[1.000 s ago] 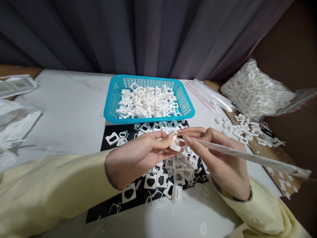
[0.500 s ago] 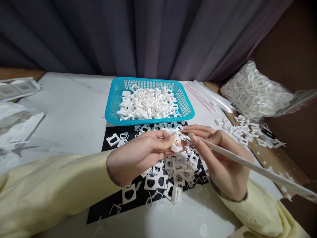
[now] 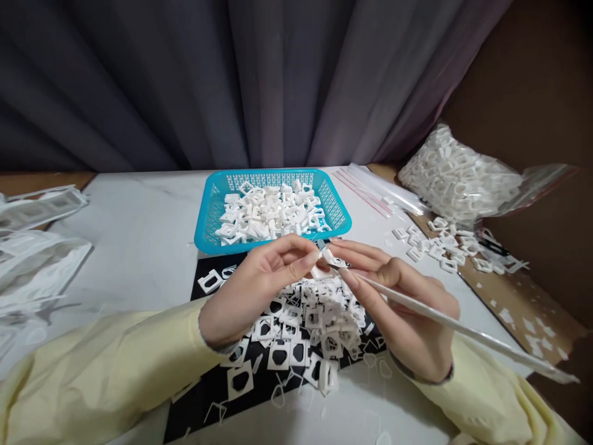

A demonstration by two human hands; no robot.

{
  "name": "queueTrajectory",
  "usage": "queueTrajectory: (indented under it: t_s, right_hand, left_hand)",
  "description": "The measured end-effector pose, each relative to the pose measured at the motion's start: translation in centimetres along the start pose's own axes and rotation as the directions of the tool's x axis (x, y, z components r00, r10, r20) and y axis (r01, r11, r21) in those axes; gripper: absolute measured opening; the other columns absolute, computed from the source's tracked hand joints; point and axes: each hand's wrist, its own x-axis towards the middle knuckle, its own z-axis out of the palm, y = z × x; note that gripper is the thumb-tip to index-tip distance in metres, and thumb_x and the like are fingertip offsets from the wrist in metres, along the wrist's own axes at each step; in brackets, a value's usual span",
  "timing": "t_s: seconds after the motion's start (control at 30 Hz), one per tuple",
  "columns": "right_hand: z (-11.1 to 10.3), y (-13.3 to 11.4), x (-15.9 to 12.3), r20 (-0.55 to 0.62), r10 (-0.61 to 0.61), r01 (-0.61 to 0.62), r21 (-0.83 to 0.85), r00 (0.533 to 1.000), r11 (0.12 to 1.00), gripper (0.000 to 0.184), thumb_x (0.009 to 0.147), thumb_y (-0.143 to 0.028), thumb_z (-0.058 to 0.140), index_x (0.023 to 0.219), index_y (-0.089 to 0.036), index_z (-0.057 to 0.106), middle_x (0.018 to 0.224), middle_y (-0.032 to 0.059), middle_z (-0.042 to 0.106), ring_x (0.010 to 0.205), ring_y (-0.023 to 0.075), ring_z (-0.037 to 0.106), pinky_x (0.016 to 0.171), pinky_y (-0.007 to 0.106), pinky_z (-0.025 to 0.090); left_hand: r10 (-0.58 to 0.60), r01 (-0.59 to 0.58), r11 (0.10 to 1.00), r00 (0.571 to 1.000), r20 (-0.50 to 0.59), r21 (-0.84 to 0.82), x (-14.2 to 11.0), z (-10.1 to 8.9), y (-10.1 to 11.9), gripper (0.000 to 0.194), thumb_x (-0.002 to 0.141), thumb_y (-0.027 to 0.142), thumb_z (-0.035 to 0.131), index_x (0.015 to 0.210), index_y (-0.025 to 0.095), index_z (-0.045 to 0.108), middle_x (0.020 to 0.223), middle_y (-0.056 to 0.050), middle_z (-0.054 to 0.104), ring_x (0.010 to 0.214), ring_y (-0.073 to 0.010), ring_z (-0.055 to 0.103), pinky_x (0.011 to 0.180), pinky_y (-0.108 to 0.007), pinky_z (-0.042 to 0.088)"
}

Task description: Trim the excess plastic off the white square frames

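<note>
A white part (image 3: 322,272) is held on the near side of the basket (image 3: 222,249), above a heap (image 3: 327,318) of similar pieces. It is pinched between the thumb and forefinger of the left hand (image 3: 264,281); the other left fingers are mostly hidden, and how they are set cannot be told. A slim tool (image 3: 440,316) with a long pale handle is gripped like a pen by the right hand (image 3: 405,309), its thumb pressed against the handle. The long right fingers are laid close together and reached out beyond the tool. The tool's dark tip is brought to the part, though whether it is touched cannot be made out. The handle is slanted down to the right, away from the basket.

The basket is filled with white pieces. On its near side a black mat (image 3: 185,411) is spread, partly covered by the heap and by thin offcuts (image 3: 217,411). To the right of the basket, flat bags (image 3: 386,185) are laid, then loose pieces (image 3: 438,247) and a packed bag (image 3: 458,176). To its left, clear wrappings (image 3: 41,262) are seen. Beyond it a dark curtain (image 3: 278,80) is hung.
</note>
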Motion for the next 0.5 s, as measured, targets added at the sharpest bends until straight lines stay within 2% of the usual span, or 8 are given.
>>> queueTrajectory:
  t_s: [0.37, 0.5]
  right_hand:
    - [-0.33, -0.62, 0.03, 0.026, -0.081, 0.083, -0.059, 0.996, 0.995, 0.021, 0.076, 0.001, 0.060, 0.074, -0.018, 0.051, 0.107, 0.0051, 0.068, 0.106, 0.0228, 0.061, 0.090, 0.043, 0.052]
    - [-0.59, -0.72, 0.36, 0.088, -0.184, 0.197, -0.172, 0.979, 0.965, 0.020, 0.077, -0.001, 0.059, 0.075, -0.019, 0.050, 0.109, 0.0095, 0.067, 0.108, 0.0226, 0.059, 0.085, 0.039, 0.056]
  left_hand:
    - [0.015, -0.012, 0.997, 0.999, 0.040, -0.076, 0.18, -0.20, -0.51, 0.008, 0.088, 0.021, 0.056, 0.087, 0.023, 0.064, 0.082, 0.006, 0.063, 0.078, -0.0055, 0.056, 0.071, -0.016, 0.041]
    - [0.045, -0.043, 0.998, 0.998, 0.036, -0.048, 0.17, -0.24, -0.54, 0.009, 0.088, 0.020, 0.056, 0.089, 0.024, 0.064, 0.083, 0.005, 0.064, 0.080, -0.0062, 0.057, 0.074, -0.016, 0.042]
